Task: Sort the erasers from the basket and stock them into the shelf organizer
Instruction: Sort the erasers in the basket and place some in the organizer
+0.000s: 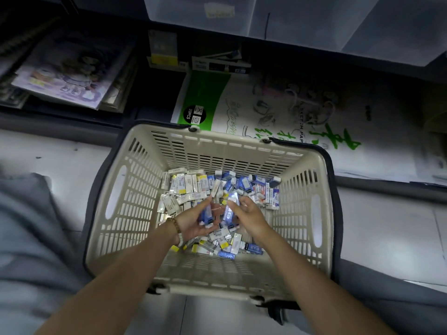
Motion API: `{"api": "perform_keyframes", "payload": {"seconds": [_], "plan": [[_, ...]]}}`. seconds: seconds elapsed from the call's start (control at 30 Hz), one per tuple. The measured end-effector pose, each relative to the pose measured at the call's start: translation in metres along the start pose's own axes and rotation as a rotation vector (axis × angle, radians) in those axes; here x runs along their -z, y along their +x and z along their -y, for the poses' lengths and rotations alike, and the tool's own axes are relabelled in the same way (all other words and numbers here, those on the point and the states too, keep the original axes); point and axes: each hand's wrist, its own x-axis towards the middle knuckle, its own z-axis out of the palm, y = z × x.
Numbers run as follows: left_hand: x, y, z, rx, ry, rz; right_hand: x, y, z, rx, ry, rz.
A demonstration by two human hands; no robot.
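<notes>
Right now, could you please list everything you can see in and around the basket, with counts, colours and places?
basket: one, beige with dark handles, middle of the view.
white-wrapped erasers: many, white with yellow, mostly in the basket's left half.
blue-wrapped erasers: many, blue and white, mostly in the right half; a few in the hands.
sketch paper pack: one, green and white, lying flat behind the basket.
illustrated books: a stack, lilac cover on top, upper left.
storage bins: at least two, translucent, top edge.
bracelet: one, brown beads, left wrist.
left hand: holds blue-wrapped erasers over the basket.
right hand: pinches one beside the left hand.
</notes>
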Motion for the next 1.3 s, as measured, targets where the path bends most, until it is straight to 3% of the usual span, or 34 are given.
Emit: {"api": "perform_keyframes", "payload": {"seconds": [0.1, 0.2, 0.33, 0.6, 0.73, 0.8, 0.9, 1.03, 1.2, 1.3], "plan": [[-0.005, -0.010, -0.004, -0.034, -0.021, 0.134, -0.013, -0.008, 0.018, 0.082, -0.022, 0.044], [-0.004, -0.017, -0.006, -0.057, 0.011, 0.185, -0.018, -0.012, 0.021, 0.046, -0.048, 0.086], [0.008, -0.019, -0.012, -0.054, 0.099, 0.153, -0.010, -0.012, 0.017, -0.051, -0.009, 0.102], [0.018, -0.006, -0.023, -0.061, 0.194, 0.034, -0.002, 0.000, -0.002, -0.039, 0.076, 0.063], [0.020, 0.002, -0.024, -0.034, 0.220, -0.016, 0.004, 0.006, -0.005, -0.029, 0.135, -0.092], [0.022, 0.005, -0.023, -0.019, 0.231, -0.029, 0.007, 0.009, -0.002, -0.023, 0.193, -0.073], [0.020, 0.006, -0.021, -0.031, 0.252, 0.032, -0.004, 0.010, 0.005, -0.008, 0.138, 0.068], [0.020, 0.008, -0.017, -0.035, 0.357, 0.097, -0.020, 0.015, 0.007, -0.024, 0.138, 0.015], [0.037, 0.012, -0.018, -0.027, 0.175, 0.022, -0.006, 0.029, -0.014, -0.050, -0.028, -0.323], [0.045, 0.010, -0.017, -0.018, 0.161, 0.023, -0.004, 0.038, -0.020, -0.042, -0.186, -0.124]]}}
